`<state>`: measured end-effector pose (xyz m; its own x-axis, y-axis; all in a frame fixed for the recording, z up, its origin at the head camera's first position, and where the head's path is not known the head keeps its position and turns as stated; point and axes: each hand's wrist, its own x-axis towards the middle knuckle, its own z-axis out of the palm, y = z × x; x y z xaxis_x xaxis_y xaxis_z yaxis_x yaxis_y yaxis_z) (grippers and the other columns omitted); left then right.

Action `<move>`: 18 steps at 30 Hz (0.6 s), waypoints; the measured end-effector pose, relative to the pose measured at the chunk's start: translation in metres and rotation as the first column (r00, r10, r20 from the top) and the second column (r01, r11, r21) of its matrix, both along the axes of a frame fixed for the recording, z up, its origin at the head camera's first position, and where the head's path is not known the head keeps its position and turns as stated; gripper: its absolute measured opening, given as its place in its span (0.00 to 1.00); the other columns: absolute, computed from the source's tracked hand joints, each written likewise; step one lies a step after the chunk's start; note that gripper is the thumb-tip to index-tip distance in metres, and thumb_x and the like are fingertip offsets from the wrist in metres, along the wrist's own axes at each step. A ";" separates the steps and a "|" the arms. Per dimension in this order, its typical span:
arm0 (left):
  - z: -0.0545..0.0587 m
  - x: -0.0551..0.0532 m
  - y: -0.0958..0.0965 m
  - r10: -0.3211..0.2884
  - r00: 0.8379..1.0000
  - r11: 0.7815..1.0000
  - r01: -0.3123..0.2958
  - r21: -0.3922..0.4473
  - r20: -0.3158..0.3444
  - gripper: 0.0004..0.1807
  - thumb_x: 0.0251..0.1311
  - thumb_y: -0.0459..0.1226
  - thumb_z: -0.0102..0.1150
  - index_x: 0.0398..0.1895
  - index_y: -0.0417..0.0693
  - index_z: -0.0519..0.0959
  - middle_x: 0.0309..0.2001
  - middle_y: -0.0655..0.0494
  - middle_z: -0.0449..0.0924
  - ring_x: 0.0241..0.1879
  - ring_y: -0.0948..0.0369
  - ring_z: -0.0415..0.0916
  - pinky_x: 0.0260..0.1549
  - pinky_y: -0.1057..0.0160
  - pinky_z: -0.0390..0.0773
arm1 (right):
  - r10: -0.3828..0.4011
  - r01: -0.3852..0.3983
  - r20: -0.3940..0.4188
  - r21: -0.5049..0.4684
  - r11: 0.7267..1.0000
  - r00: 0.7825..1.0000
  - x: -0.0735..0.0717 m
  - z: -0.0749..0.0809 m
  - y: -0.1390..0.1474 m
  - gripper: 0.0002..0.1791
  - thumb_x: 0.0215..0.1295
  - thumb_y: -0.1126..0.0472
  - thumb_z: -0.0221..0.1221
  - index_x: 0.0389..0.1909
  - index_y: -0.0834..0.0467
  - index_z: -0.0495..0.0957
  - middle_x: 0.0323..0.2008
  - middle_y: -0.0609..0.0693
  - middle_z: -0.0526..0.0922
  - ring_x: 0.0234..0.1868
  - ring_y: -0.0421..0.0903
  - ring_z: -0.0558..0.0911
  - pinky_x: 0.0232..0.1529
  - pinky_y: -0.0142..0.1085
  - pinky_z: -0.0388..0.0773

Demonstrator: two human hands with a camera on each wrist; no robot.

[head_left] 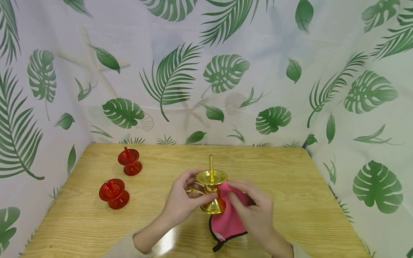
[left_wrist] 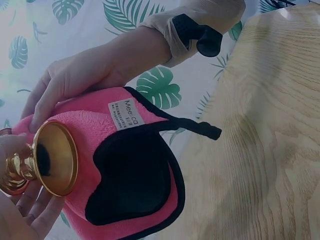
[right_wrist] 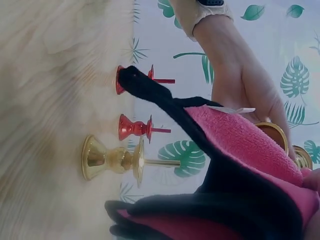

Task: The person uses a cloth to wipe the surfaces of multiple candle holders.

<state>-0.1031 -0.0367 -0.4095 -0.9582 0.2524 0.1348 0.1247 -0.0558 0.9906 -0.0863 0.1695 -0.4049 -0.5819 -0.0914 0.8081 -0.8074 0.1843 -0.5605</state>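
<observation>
My left hand (head_left: 182, 202) grips a shiny gold candlestick (head_left: 213, 208) round its waist, thumb across the front. Its dish and thin upright rod point upward in the head view. Over on the right, my right hand (head_left: 256, 209) pinches a pink cloth (head_left: 230, 223) with black edging, its fingertips close under the dish's rim. The cloth hangs down beside the candlestick, showing a white label and a black loop. From the left wrist, the hollow base of the gold candlestick (left_wrist: 59, 159) shows against the cloth (left_wrist: 85, 125).
A second gold candlestick (right_wrist: 99, 157) stands on the wooden table (right_wrist: 55, 100), seen in the right wrist view. Two red candlesticks stand at the table's left, one farther back (head_left: 131, 167) and one nearer (head_left: 118, 200). Leaf-patterned sheeting (head_left: 180, 129) rises behind and along both sides.
</observation>
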 end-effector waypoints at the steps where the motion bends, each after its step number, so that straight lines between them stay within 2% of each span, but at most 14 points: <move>1: 0.000 0.000 0.000 -0.001 1.000 1.000 0.001 -0.015 -0.012 0.33 0.59 0.32 0.75 0.67 0.43 0.74 0.53 0.41 0.86 0.43 0.62 0.85 0.44 0.64 0.88 | 0.004 -0.004 0.020 -0.011 1.000 1.000 0.000 0.000 0.001 0.24 0.50 0.89 0.65 0.45 0.67 0.87 0.43 0.58 0.91 0.49 0.35 0.90 0.44 0.24 0.86; 5: 0.000 0.000 0.000 -0.019 0.999 0.999 0.018 -0.037 -0.047 0.34 0.63 0.32 0.71 0.70 0.40 0.69 0.56 0.38 0.83 0.49 0.60 0.83 0.51 0.66 0.86 | 0.012 -0.007 0.097 -0.050 0.999 0.995 -0.001 -0.002 0.003 0.22 0.51 0.90 0.64 0.45 0.68 0.87 0.47 0.44 0.91 0.47 0.31 0.89 0.41 0.25 0.87; 9: 0.001 -0.001 0.000 -0.066 0.998 0.997 0.066 0.025 -0.009 0.36 0.62 0.31 0.71 0.71 0.37 0.66 0.59 0.36 0.80 0.49 0.60 0.83 0.48 0.66 0.87 | 0.000 0.008 0.152 -0.053 0.999 0.988 -0.001 -0.003 0.005 0.21 0.53 0.89 0.65 0.45 0.67 0.87 0.47 0.37 0.90 0.45 0.30 0.89 0.40 0.26 0.87; 13: 0.002 -0.003 -0.001 -0.117 0.993 0.991 0.115 0.066 0.028 0.36 0.61 0.30 0.73 0.71 0.38 0.70 0.59 0.40 0.79 0.45 0.63 0.84 0.42 0.66 0.87 | 0.023 -0.014 0.141 -0.069 0.998 0.990 -0.002 -0.004 0.006 0.22 0.53 0.89 0.64 0.46 0.68 0.87 0.47 0.39 0.90 0.46 0.31 0.90 0.41 0.27 0.87; 18: 0.001 -0.003 0.000 -0.118 0.993 0.991 0.116 0.070 0.028 0.37 0.59 0.30 0.75 0.71 0.39 0.70 0.59 0.40 0.81 0.44 0.64 0.84 0.42 0.66 0.87 | 0.091 -0.087 0.036 -0.089 0.992 0.995 -0.003 -0.005 0.004 0.21 0.53 0.89 0.64 0.46 0.70 0.86 0.47 0.50 0.91 0.51 0.37 0.90 0.48 0.28 0.87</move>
